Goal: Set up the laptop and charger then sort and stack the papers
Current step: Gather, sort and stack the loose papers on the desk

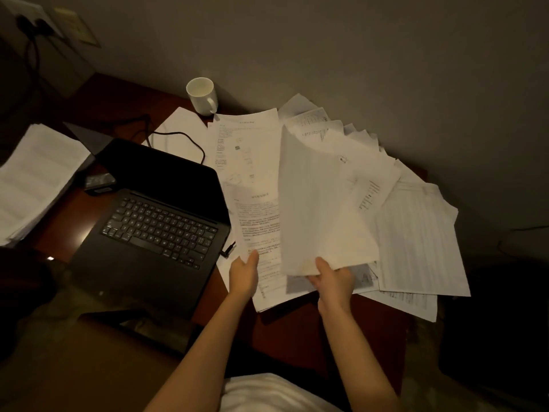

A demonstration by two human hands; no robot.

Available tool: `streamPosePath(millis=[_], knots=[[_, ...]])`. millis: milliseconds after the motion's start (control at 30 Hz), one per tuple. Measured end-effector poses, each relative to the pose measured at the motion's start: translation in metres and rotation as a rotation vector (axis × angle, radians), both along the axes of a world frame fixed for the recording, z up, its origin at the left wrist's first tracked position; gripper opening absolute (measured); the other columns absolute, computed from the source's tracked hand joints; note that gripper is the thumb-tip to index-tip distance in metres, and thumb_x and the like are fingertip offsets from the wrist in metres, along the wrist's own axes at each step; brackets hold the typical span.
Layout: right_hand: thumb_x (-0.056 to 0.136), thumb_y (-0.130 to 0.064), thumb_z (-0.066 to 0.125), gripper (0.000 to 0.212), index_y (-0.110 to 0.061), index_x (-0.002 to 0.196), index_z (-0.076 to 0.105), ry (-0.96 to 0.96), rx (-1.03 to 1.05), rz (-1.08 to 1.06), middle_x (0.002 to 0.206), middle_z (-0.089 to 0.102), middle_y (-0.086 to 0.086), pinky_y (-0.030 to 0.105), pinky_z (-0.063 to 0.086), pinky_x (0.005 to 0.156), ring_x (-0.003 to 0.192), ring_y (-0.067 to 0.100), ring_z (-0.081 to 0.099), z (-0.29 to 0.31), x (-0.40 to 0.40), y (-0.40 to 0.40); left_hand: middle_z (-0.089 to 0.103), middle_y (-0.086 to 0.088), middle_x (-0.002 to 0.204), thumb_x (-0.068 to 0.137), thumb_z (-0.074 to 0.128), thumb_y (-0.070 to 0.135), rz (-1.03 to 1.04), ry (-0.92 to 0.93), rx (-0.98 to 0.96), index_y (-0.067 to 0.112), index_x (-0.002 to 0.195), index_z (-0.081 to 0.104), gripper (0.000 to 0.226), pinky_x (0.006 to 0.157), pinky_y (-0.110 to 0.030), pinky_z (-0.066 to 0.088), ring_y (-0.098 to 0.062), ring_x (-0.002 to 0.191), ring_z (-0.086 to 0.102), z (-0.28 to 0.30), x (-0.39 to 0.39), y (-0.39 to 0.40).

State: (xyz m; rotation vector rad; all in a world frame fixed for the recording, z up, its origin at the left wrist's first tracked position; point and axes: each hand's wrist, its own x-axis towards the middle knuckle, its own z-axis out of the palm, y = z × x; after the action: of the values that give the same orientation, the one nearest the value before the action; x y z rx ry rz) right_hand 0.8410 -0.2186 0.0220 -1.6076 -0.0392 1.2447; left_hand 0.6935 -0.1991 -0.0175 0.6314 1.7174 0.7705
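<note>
A stack (32,179) of papers lies at the desk's (86,209) left edge, partly cut off, beside the open laptop (154,221), whose screen is dark and whose cable (184,141) runs off behind it. The left hand (244,273) rests with relaxed fingers on printed sheets (255,203); the right hand (332,279) pinches a raised sheet (320,209) by its bottom edge, hiding much of the fanned papers (416,233), whose print is too dim to read.

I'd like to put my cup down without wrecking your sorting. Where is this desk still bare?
Bare reddish wooden desk shows between the open black laptop and the white paper stack at the left edge, and behind the laptop left of the white ceramic mug, though a black cable runs there. The right half is crowded with fanned printed sheets.
</note>
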Motion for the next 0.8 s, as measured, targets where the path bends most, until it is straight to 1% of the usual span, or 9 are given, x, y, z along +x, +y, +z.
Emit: streamPosePath(millis=[100,300,367,433,500,567,633,700,800], knots=[[0.087,0.004,0.059,0.03,0.0,0.117,0.057,-0.046,-0.111,0.112,0.104,0.064,0.011,0.03,0.056,0.064,0.091,0.026,0.063,-0.025,-0.01,-0.017,0.064,-0.007,0.108,0.104,0.032,0.033,0.028,-0.052,-0.055,0.011,0.112,0.059,0.036,0.072,-0.025,0.047,-0.018,0.088,0.06,0.001,0.002,-0.001],[0.088,0.0,0.06,0.021,-0.005,0.108,0.058,-0.21,-0.199,0.414,0.111,0.064,0.013,0.044,0.056,0.078,0.098,0.03,0.061,-0.047,-0.012,-0.026,0.059,0.001,0.111,0.088,0.031,0.073,0.087,-0.071,-0.157,0.024,0.114,0.052,0.058,0.092,-0.034,0.044,-0.022,0.102,0.056,-0.009,0.0,0.001],[0.088,-0.001,0.059,0.02,-0.008,0.106,0.056,-0.203,-0.215,0.501,0.115,0.063,0.015,0.046,0.056,0.08,0.101,0.032,0.061,-0.05,-0.01,-0.029,0.061,-0.002,0.11,0.091,0.044,0.06,-0.011,0.007,-0.136,0.02,0.12,0.055,0.051,0.094,-0.036,0.046,-0.023,0.1,0.058,-0.011,-0.003,0.002],[0.09,-0.006,0.058,0.034,-0.005,0.123,0.05,-0.211,-0.188,0.535,0.12,0.06,0.012,0.039,0.056,0.077,0.105,0.03,0.059,-0.048,-0.006,-0.028,0.063,-0.007,0.117,0.093,0.056,0.038,-0.057,0.06,-0.085,0.009,0.121,0.059,0.041,0.093,-0.036,0.048,-0.025,0.101,0.059,-0.013,-0.005,0.003],[0.091,-0.015,0.059,0.051,-0.007,0.137,0.038,-0.403,-0.202,0.456,0.126,0.055,0.01,0.031,0.05,0.082,0.11,0.027,0.056,-0.043,0.006,-0.02,0.064,-0.01,0.114,0.095,0.056,0.025,-0.073,0.115,-0.032,0.002,0.12,0.059,0.034,0.087,-0.031,0.048,-0.023,0.098,0.059,-0.014,-0.004,0.002],[0.091,-0.015,0.059,0.055,-0.008,0.14,0.035,-0.629,-0.198,0.312,0.132,0.049,0.011,0.037,0.046,0.095,0.118,0.027,0.051,-0.037,0.025,-0.004,0.063,-0.007,0.099,0.096,0.055,0.022,-0.06,0.174,0.029,0.0,0.117,0.06,0.031,0.08,-0.029,0.047,-0.023,0.093,0.059,-0.011,-0.001,0.002],[0.09,-0.012,0.058,0.052,-0.008,0.138,0.038,-0.711,-0.165,0.291,0.135,0.046,0.011,0.043,0.042,0.102,0.122,0.026,0.047,-0.035,0.044,0.022,0.061,0.0,0.085,0.096,0.055,0.024,-0.031,0.243,0.111,0.002,0.108,0.062,0.027,0.071,-0.029,0.048,-0.022,0.085,0.06,-0.002,0.003,0.004],[0.088,-0.013,0.06,0.054,-0.009,0.138,0.039,-0.67,-0.204,0.352,0.135,0.046,0.011,0.044,0.043,0.101,0.12,0.028,0.049,-0.042,0.059,0.053,0.059,0.0,0.08,0.096,0.054,0.026,0.007,0.278,0.186,0.005,0.101,0.062,0.023,0.065,-0.025,0.047,-0.022,0.081,0.06,0.007,0.01,0.01],[0.076,-0.025,0.066,0.06,-0.009,0.131,0.047,-0.533,-0.341,0.407,0.128,0.054,0.009,0.045,0.053,0.087,0.105,0.029,0.058,-0.061,0.074,0.091,0.061,-0.005,0.091,0.097,0.053,0.025,0.075,0.309,0.272,0.006,0.113,0.063,0.028,0.073,-0.027,0.045,-0.022,0.089,0.058,0.018,0.019,0.023]])
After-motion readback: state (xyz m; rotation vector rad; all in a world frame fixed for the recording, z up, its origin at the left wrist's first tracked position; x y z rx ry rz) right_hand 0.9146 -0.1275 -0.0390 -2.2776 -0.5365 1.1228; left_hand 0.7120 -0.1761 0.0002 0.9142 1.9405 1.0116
